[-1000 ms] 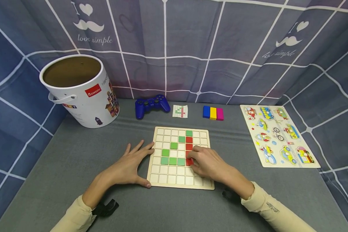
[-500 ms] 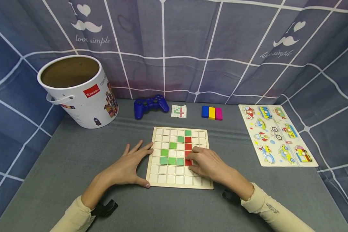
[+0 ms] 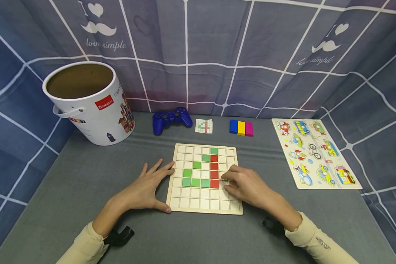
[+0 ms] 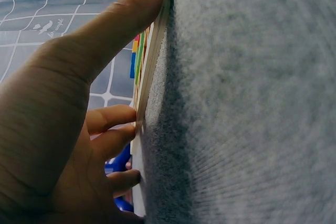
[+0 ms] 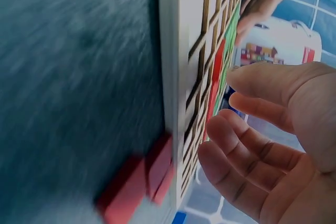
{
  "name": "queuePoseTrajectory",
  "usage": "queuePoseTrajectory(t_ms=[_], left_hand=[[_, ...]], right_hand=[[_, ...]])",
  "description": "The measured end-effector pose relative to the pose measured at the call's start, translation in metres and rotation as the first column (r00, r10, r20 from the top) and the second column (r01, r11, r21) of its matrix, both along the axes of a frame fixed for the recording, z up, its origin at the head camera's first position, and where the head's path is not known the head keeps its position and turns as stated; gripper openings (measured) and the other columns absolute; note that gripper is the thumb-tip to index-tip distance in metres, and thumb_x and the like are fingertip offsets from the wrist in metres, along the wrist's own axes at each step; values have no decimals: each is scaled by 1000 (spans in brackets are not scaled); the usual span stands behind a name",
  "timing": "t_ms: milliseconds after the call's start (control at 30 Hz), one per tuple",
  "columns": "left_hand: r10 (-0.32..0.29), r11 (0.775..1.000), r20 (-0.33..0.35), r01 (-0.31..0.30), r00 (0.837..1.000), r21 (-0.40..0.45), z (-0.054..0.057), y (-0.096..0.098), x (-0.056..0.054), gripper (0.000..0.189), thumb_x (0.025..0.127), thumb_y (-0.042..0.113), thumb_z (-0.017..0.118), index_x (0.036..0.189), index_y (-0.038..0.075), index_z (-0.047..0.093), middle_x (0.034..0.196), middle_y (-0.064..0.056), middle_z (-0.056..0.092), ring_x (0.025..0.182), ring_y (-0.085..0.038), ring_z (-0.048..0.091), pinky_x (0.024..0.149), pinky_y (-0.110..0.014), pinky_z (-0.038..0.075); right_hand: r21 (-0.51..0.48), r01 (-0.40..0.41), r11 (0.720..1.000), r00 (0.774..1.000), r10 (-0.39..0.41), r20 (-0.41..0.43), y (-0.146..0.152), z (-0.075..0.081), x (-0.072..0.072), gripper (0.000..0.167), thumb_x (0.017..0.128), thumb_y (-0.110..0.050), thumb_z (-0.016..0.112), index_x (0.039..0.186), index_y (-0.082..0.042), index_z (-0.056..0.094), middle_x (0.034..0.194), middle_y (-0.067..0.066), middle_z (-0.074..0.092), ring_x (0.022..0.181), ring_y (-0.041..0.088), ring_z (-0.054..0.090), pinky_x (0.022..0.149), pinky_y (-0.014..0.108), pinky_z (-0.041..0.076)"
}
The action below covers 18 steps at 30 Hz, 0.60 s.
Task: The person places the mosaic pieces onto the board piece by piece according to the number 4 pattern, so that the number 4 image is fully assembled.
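Note:
A square wooden grid board lies flat in front of me. Several green tiles form an angled outline in its cells, and a column of red tiles runs down beside them. With fingers spread, my left hand steadies the board's left edge, thumb at the near corner. My right hand hovers over the board's right side, just right of the red column. In the right wrist view its fingers are loosely bent with nothing between them. Loose red blocks lie beside the board there, hidden by the hand in the head view.
Behind the board lie a blue game controller, a small pattern card and blue, yellow and magenta blocks. A white bucket stands back left. A vehicle puzzle board lies at right. A curtain closes the back.
My right hand has drawn back to the right from the red column, uncovering its lowest red tiles. The left hand has stayed at the board's edge.

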<state>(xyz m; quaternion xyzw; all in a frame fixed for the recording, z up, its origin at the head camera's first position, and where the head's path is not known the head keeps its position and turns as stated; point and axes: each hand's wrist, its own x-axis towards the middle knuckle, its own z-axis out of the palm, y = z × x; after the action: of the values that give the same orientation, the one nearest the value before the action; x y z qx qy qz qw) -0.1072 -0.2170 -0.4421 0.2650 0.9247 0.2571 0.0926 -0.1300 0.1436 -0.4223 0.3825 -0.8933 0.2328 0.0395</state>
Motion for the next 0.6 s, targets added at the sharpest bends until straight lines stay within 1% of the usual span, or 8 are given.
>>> queuePoseTrajectory(t_ms=[133, 300, 367, 500, 600], left_hand=[[-1, 1000, 6, 1, 1000, 7, 1, -1, 0, 121, 56, 68, 87, 154, 16, 40, 166, 1, 19, 151, -37, 7, 108, -75, -1], [3, 1000, 13, -3, 1000, -1, 2, -1, 0, 122, 55, 67, 89, 154, 16, 40, 166, 2, 18, 151, -36, 6, 108, -75, -1], [-3, 1000, 17, 3, 1000, 1, 1, 0, -1, 122, 56, 67, 88, 155, 16, 39, 166, 2, 17, 151, -36, 5, 108, -75, 0], [-6, 1000, 19, 6, 1000, 2, 1, 2, -1, 121, 56, 67, 88, 155, 17, 39, 166, 2, 17, 152, -36, 5, 108, -75, -1], [1, 1000, 16, -1, 1000, -1, 1, 1, -1, 122, 55, 65, 89, 154, 17, 39, 166, 2, 18, 152, -35, 6, 108, -75, -1]], right_hand=[[14, 57, 998, 998, -56, -7, 15, 0, 3, 21, 81, -11, 83, 101, -11, 76, 90, -4, 64, 66, 9, 55, 58, 25, 43], [19, 77, 997, 997, -77, -5, 27, -2, 6, 20, 81, -13, 83, 100, -11, 76, 93, -4, 66, 71, 10, 57, 61, 27, 47], [20, 90, 996, 996, -89, -13, 32, -3, 7, 20, 81, -13, 83, 99, -12, 76, 93, -5, 66, 71, 11, 58, 62, 27, 47], [28, 150, 988, 988, -149, -34, 46, -3, 11, 24, 77, -16, 86, 99, -13, 77, 89, -5, 64, 69, 12, 56, 60, 27, 46], [43, 198, 979, 980, -196, -42, 55, -6, 11, 28, 76, -18, 87, 101, -12, 77, 89, -4, 63, 69, 13, 55, 60, 28, 45]])
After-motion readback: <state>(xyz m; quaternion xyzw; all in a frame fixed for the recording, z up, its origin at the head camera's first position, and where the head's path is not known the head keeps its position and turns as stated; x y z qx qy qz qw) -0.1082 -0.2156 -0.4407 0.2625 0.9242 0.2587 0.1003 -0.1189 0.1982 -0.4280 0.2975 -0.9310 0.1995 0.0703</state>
